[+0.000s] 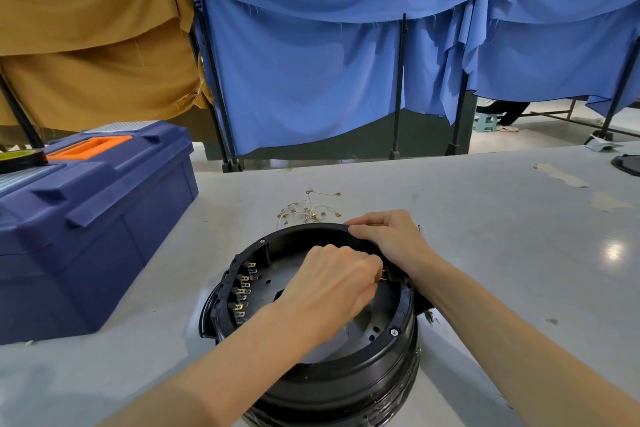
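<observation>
Housing: right below me, the round black housing [332, 378] sits open side up on the table, near its front edge.
Left hand: my left hand [332, 284] is down inside the housing, fingers curled, pinching a small brass terminal [381, 276] close to the right inner wall. What the terminal joins to is hidden behind my knuckles.
Right hand: my right hand [384, 236] is curled over the far right rim, steadying the housing.
Tab row: a tab row [244, 291] of brass blades runs along the left inner wall, untouched.
Handling: the housing looks like stiff plastic with some weight, so I judge the rim is the safe place to hold. The terminal looks tiny, thin and easy to bend, so I'd pinch it by its flat sides and push straight, not sideways.
Wires: just beyond the rim lies a loose tangle of thin wires [311, 211] with brass ends. They look light and likely to snag.
Table: the pale grey table [485, 253] is smooth, scuffed and a bit glossy, so the housing may slide if I let go.
Toolbox: a blue toolbox [97, 229] with an orange handle stands to the left.
Room: blue cloth [311, 80] and brown cloth [86, 45] hang on frames behind, and a small stool [485, 121] stands on the floor past them.
</observation>
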The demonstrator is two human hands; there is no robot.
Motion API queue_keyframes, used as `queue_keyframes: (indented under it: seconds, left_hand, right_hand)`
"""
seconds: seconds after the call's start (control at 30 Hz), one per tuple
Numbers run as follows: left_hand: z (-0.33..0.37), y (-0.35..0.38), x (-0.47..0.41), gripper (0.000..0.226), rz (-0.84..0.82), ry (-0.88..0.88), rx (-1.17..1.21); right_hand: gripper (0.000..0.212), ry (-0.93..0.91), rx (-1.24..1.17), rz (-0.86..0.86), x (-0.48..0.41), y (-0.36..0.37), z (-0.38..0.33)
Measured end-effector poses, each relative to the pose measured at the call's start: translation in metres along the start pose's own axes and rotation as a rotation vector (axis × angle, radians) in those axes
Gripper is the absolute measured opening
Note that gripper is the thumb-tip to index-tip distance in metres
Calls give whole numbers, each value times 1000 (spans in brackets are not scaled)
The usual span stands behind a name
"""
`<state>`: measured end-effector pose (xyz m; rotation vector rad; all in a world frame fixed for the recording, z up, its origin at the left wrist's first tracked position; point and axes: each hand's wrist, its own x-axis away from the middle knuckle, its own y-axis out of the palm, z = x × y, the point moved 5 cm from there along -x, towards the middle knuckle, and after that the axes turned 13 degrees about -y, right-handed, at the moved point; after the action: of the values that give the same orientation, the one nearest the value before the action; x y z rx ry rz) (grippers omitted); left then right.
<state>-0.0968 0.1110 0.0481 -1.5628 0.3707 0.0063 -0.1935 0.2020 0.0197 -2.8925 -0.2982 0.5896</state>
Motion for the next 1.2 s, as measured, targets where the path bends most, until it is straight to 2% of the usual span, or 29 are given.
queue_keyframes:
  seconds: [0.43,0.83,1.2]
  left_hand:
    - [11,-4,0,24,-10,54,-141]
    - [-6,-3,1,25,21,-74,86]
    - [7,-2,2,21,-21,31,-56]
  right_hand:
    - [14,2,24,32,0,-2,1]
    - [15,33,-66,27,5,-3,-1]
    - [19,32,-11,57,4,-3,0]
